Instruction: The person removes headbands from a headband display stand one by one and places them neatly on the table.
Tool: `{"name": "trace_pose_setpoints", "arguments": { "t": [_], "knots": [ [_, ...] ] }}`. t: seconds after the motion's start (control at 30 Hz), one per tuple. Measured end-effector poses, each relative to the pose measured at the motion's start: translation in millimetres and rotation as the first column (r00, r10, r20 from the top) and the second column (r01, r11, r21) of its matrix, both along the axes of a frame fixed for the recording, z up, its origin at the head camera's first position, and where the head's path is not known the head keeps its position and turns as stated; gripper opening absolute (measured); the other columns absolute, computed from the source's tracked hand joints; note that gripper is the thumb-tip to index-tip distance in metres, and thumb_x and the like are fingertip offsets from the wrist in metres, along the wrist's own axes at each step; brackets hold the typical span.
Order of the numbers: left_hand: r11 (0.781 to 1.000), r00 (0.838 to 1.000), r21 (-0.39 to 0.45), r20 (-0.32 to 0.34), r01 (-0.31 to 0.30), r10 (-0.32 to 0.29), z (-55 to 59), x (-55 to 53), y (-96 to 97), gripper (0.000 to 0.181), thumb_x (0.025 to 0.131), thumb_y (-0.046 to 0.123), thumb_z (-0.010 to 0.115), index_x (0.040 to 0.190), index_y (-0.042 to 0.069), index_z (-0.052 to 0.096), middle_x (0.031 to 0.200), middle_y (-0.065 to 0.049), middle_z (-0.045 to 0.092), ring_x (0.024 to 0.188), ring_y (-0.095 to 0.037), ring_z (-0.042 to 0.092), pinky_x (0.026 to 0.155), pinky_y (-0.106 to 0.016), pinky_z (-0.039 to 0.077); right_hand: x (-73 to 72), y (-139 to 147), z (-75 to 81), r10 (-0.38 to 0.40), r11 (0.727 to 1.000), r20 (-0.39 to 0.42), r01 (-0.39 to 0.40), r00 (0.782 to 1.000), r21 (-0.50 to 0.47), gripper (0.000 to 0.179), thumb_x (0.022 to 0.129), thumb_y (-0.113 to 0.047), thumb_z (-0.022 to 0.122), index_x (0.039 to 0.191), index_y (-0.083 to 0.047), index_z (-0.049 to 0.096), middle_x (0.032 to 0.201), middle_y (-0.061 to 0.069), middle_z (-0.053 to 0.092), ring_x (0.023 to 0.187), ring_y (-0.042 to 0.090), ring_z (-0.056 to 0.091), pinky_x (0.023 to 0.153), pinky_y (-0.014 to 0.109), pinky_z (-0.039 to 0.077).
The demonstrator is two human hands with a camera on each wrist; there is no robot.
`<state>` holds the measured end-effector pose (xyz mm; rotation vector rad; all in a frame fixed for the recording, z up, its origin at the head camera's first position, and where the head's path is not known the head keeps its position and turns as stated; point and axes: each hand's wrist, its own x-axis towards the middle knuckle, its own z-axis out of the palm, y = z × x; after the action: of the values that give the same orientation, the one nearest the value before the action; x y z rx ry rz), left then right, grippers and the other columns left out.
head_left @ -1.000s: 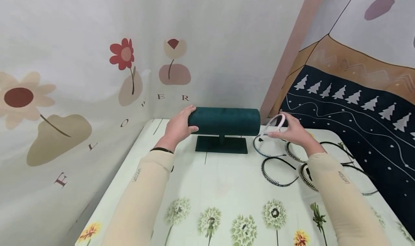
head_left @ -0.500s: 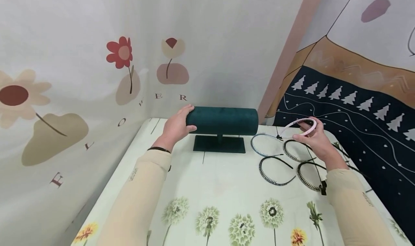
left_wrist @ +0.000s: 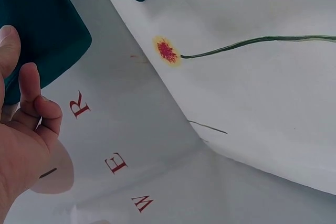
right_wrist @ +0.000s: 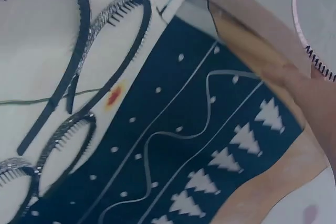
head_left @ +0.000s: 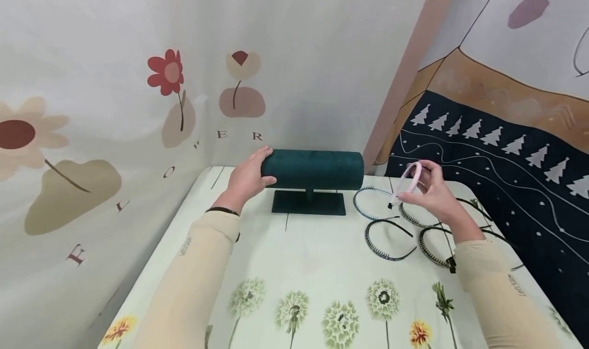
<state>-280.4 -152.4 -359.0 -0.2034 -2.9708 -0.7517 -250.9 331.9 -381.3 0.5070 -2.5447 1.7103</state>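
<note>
A dark green velvet headband stand [head_left: 317, 170], a padded roll on a flat base, stands at the back of the table. My left hand [head_left: 244, 180] grips the roll's left end, thumb in front and fingers over the top. In the left wrist view the fingers [left_wrist: 30, 80] bend at the roll's edge. My right hand [head_left: 434, 198] pinches a pale pink headband [head_left: 417, 172] with small teeth, raised to the right of the roll. Only part of this headband shows in the right wrist view, near the hand [right_wrist: 310, 100].
Several toothed headbands lie on the right: a light blue one [head_left: 356, 204], a black one [head_left: 367, 240] and glittery dark ones [head_left: 424, 247] under the right arm. A white flower-print cloth [head_left: 303, 257] covers the table. Printed curtains [head_left: 313, 83] hang behind and on both sides.
My right hand swung the pink headband rightward, away from the roll, then back left partway and turned it more upright. My left hand has stayed on the roll's end.
</note>
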Motion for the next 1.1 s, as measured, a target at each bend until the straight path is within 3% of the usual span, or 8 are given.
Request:
{"name": "trace_pose_setpoints", "arguments": {
  "t": [0.1,0.17,0.27,0.37,0.5,0.7,0.83,1.1],
  "knots": [
    [1.000,1.000,0.000,-0.008,-0.003,0.003,0.8,0.7,-2.0,0.088,0.097,0.030,0.081,0.170,0.021,0.031,0.180,0.000,0.023,0.164,-0.032,0.031,0.129,-0.059,0.035,-0.9,-17.9,-0.7,0.025,0.989,-0.035,-0.020,0.999,0.146,0.110,0.086,-0.004,0.088,0.162,-0.011,0.010,0.169,0.027,0.029,0.162,0.044,0.024,0.129,0.072,0.018],
    [1.000,1.000,-0.003,-0.012,-0.002,0.002,0.4,0.5,-1.1,0.088,0.097,0.030,0.081,0.170,0.021,0.031,0.180,0.000,0.024,0.164,-0.032,0.031,0.129,-0.058,0.035,1.8,-26.8,-2.1,0.040,0.971,-0.045,-0.028,0.998,0.238,0.115,0.083,-0.012,0.093,0.164,-0.010,0.011,0.170,0.028,0.028,0.159,0.052,0.026,0.122,0.081,0.023],
    [1.000,1.000,-0.010,-0.011,-0.004,0.004,-0.3,1.4,-0.7,0.088,0.098,0.029,0.080,0.170,0.021,0.030,0.180,-0.001,0.024,0.164,-0.032,0.031,0.129,-0.059,0.035,5.4,-38.9,-5.7,0.082,0.937,-0.048,-0.060,0.996,0.344,0.116,0.081,-0.024,0.097,0.166,-0.013,0.019,0.168,0.024,0.032,0.154,0.054,0.033,0.113,0.079,0.039],
    [1.000,1.000,-0.011,-0.012,-0.006,0.006,0.1,1.7,-0.1,0.088,0.098,0.029,0.080,0.170,0.020,0.030,0.180,-0.001,0.023,0.164,-0.032,0.031,0.129,-0.059,0.035,6.0,-48.3,-13.9,0.139,0.904,-0.074,-0.096,0.987,0.417,0.113,0.079,-0.031,0.098,0.166,-0.014,0.028,0.165,0.020,0.039,0.147,0.048,0.044,0.109,0.072,0.047],
    [1.000,1.000,-0.007,-0.011,-0.006,0.006,0.2,1.0,0.5,0.088,0.097,0.030,0.081,0.170,0.020,0.031,0.180,-0.001,0.023,0.164,-0.032,0.031,0.129,-0.058,0.035,5.7,-57.0,-26.5,0.176,0.852,-0.119,-0.090,0.977,0.516,0.108,0.077,-0.042,0.098,0.164,-0.018,0.039,0.166,0.016,0.042,0.148,0.043,0.043,0.114,0.074,0.043],
    [1.000,1.000,-0.005,0.006,-0.015,0.015,-0.1,1.8,0.3,0.089,0.098,0.029,0.080,0.170,0.020,0.030,0.181,0.000,0.021,0.165,-0.032,0.029,0.130,-0.058,0.034,6.2,-67.8,-36.6,0.207,0.771,-0.179,-0.048,0.962,0.635,0.110,0.074,-0.053,0.097,0.164,-0.022,0.043,0.168,0.018,0.043,0.151,0.048,0.040,0.115,0.077,0.039],
    [1.000,1.000,-0.002,0.007,-0.020,0.020,0.4,3.5,1.3,0.089,0.098,0.029,0.080,0.170,0.020,0.029,0.181,0.000,0.021,0.165,-0.032,0.029,0.130,-0.058,0.035,8.5,-77.0,-38.4,0.214,0.740,-0.178,-0.041,0.961,0.671,0.122,0.070,-0.053,0.098,0.168,-0.019,0.035,0.167,0.016,0.047,0.150,0.048,0.044,0.115,0.074,0.042],
    [1.000,1.000,0.001,-0.001,-0.023,0.023,2.0,5.3,3.2,0.088,0.098,0.029,0.080,0.170,0.020,0.030,0.180,0.000,0.023,0.164,-0.031,0.031,0.130,-0.057,0.035,14.6,-98.0,-42.6,0.255,0.714,-0.101,-0.117,0.962,0.690,0.133,0.069,-0.047,0.101,0.172,-0.020,0.023,0.165,0.007,0.051,0.147,0.044,0.048,0.111,0.067,0.049]
  ]
}}
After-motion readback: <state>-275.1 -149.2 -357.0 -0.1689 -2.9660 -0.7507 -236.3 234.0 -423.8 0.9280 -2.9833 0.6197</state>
